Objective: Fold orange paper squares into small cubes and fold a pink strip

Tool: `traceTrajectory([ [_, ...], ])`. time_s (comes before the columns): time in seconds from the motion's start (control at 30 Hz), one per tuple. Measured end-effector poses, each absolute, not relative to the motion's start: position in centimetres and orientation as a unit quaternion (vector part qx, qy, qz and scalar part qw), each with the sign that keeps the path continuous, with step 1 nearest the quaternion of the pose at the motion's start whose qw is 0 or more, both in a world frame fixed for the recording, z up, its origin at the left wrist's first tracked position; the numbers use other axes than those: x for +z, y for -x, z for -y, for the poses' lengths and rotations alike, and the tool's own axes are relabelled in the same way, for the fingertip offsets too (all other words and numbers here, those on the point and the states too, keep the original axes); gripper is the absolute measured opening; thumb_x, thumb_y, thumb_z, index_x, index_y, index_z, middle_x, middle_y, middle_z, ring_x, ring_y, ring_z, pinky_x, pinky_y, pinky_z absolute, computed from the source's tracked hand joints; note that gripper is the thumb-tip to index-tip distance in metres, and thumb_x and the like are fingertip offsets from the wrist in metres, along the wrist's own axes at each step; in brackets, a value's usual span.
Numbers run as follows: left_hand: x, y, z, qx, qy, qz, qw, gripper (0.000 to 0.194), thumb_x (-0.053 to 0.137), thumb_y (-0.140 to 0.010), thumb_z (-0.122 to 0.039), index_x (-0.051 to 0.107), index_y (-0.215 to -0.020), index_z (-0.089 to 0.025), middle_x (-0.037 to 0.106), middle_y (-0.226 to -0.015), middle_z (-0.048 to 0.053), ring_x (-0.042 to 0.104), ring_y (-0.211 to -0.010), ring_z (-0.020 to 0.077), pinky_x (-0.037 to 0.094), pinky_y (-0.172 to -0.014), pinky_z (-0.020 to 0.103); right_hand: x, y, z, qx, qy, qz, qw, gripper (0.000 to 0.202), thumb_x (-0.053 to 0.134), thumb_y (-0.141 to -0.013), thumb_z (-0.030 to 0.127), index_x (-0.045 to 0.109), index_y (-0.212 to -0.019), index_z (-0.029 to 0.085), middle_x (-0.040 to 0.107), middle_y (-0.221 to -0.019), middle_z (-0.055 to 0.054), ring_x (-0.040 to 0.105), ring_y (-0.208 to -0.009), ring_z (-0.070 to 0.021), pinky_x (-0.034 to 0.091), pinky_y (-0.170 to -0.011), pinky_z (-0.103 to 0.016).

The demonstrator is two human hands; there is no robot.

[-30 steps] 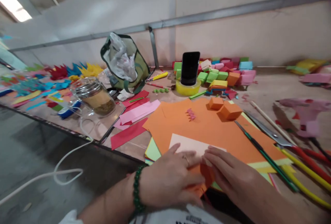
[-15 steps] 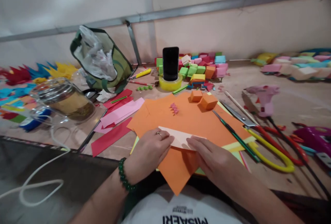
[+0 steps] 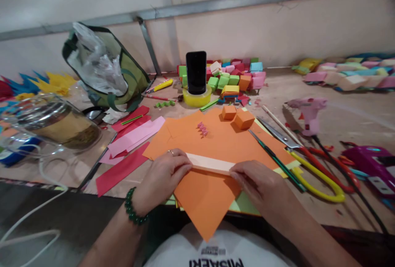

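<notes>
A pale peach paper strip [image 3: 210,163], folded lengthwise, lies across the orange paper [image 3: 206,201]. At its left end my left hand [image 3: 165,176] pinches it between thumb and fingers; a ring and a green bead bracelet show on that arm. My right hand [image 3: 259,182] grips the strip's right end the same way. Just beyond are a small pink folded zigzag [image 3: 202,129] and two orange paper boxes [image 3: 245,119], resting on the orange paper.
Green-handled tweezers [image 3: 277,162], large scissors [image 3: 321,176] and a pink glue gun [image 3: 308,112] lie at right. Pink paper strips [image 3: 135,137] and a glass jar [image 3: 61,125] are at left. A phone [image 3: 196,73] stands in a yellow tape roll [image 3: 197,97] behind.
My hands have slid apart toward the strip's ends, so more of it shows, and it looks narrower, folded over. The view has shifted slightly to the right.
</notes>
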State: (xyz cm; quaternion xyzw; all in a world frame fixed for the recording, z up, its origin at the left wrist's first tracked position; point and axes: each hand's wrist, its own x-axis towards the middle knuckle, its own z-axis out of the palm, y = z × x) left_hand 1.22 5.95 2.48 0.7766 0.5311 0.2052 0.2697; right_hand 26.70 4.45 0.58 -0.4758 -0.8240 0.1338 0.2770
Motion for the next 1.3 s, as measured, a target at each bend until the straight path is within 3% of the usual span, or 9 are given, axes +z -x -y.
traceTrajectory([
  [0.17, 2.0, -1.0, -5.9, 0.219, -0.761, -0.536, 0.293, 0.017, 0.052, -0.088, -0.019, 0.067, -0.081, -0.019, 0.063, -0.096, 0.004, 0.06, -0.088, 0.0152, 0.047, -0.079, 0.027, 0.4, -26.6, -4.5, 0.134, 0.481, 0.816, 0.292, 0.014, 0.049, -0.091, 0.022, 0.059, -0.081, 0.02, 0.064, -0.075, -0.004, 0.06, -0.069, -0.0157, 0.049, -0.06, -0.027],
  [0.33, 2.0, -1.0, -5.6, 0.206, -0.778, -0.542, 0.244, 0.018, 0.052, -0.085, -0.012, 0.068, -0.086, -0.019, 0.064, -0.098, 0.005, 0.06, -0.091, 0.0163, 0.047, -0.081, 0.029, 0.4, -26.8, -4.3, 0.161, 0.448, 0.829, 0.293, 0.01, 0.053, -0.088, 0.018, 0.061, -0.082, 0.021, 0.065, -0.087, -0.005, 0.062, -0.081, -0.0162, 0.051, -0.067, -0.027],
  [0.7, 2.6, -0.6, -6.3, 0.198, -0.763, -0.541, 0.294, 0.016, 0.049, -0.09, -0.022, 0.063, -0.083, -0.019, 0.064, -0.093, 0.003, 0.058, -0.087, 0.0154, 0.045, -0.078, 0.028, 0.4, -26.9, -4.1, 0.142, 0.477, 0.804, 0.326, 0.015, 0.05, -0.09, 0.021, 0.062, -0.081, 0.021, 0.068, -0.084, -0.005, 0.065, -0.079, -0.0164, 0.054, -0.07, -0.028],
  [0.97, 2.2, -1.0, -6.6, 0.179, -0.761, -0.57, 0.251, 0.021, 0.043, -0.093, -0.03, 0.053, -0.077, -0.019, 0.059, -0.081, 0.002, 0.055, -0.074, 0.0163, 0.041, -0.066, 0.028, 0.2, -26.7, -4.4, 0.125, 0.529, 0.78, 0.31, 0.016, 0.049, -0.09, 0.024, 0.058, -0.077, 0.022, 0.064, -0.071, -0.003, 0.062, -0.063, -0.0155, 0.049, -0.056, -0.027],
  [1.3, 2.2, -1.5, -7.2, 0.124, -0.728, -0.632, 0.235, 0.02, 0.042, -0.093, -0.032, 0.051, -0.079, -0.02, 0.059, -0.077, 0.001, 0.055, -0.069, 0.017, 0.038, -0.061, 0.029, 0.2, -26.9, -5.3, 0.151, 0.58, 0.753, 0.272, 0.021, 0.054, -0.087, 0.031, 0.056, -0.068, 0.021, 0.06, -0.059, 0.001, 0.054, -0.047, -0.0117, 0.04, -0.042, -0.023],
])
